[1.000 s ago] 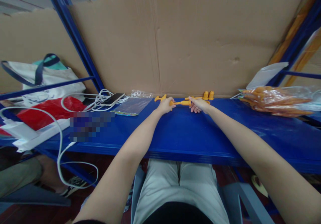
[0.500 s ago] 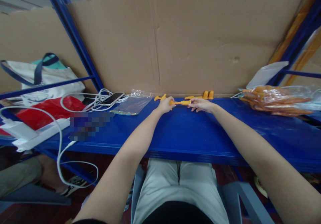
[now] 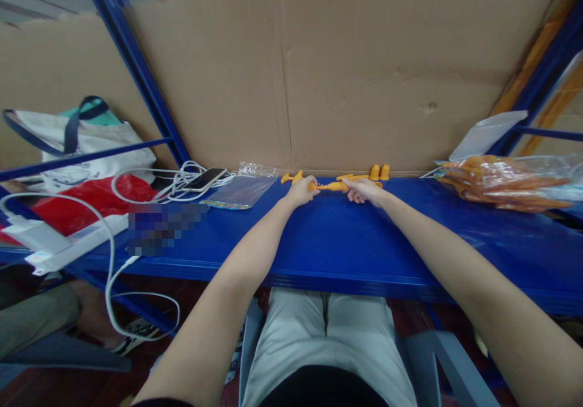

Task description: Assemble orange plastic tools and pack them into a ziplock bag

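Note:
Both my arms reach forward over a blue shelf (image 3: 346,243). My left hand (image 3: 300,192) is closed around the left end of a small orange plastic toy part (image 3: 328,186). My right hand (image 3: 363,191) pinches its right end, fingers curled. The part is a thin ridged rod with a thicker sleeve, held just above the shelf near the cardboard back wall (image 3: 346,73). More orange pieces (image 3: 290,178) lie just behind my left hand, and two small orange caps (image 3: 379,172) stand behind my right hand.
A clear plastic bag (image 3: 241,189), a phone (image 3: 204,180) and white cables (image 3: 150,188) lie to the left, beside a tote bag (image 3: 82,146) and a red item. A bag of orange parts (image 3: 501,182) sits at the right. Another person's leg shows at the lower left.
My right hand drew back off the part half a second ago and has now closed on its right end again. My left hand has stayed put.

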Demonstrator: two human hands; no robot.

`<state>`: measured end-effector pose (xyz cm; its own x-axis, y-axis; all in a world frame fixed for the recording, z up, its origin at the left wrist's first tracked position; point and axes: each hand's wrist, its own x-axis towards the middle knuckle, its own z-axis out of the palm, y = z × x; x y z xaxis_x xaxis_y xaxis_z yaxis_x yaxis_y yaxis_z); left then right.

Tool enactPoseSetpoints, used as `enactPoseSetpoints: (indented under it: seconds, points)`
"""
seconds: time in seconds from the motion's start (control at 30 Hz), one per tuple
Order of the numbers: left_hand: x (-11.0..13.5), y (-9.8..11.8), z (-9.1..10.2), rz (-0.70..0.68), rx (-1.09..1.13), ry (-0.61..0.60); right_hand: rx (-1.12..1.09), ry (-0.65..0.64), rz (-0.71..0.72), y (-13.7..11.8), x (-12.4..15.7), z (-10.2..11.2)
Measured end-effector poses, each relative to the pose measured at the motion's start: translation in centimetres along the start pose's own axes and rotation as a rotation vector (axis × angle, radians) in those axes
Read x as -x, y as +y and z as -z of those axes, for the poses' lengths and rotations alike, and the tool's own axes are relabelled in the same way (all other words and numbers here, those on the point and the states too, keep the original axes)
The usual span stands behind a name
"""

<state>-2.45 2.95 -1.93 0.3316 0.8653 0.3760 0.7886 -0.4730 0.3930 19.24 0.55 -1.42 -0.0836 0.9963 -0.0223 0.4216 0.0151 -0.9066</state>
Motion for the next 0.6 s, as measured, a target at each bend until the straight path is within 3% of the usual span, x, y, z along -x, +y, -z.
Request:
enactPoseSetpoints:
  seconds: [0.6]
  points:
    - [-0.16, -0.09, -0.17, -0.056, -0.092, 0.027, -0.116, 0.036, -0.070, -0.92, 0.47, -0.92]
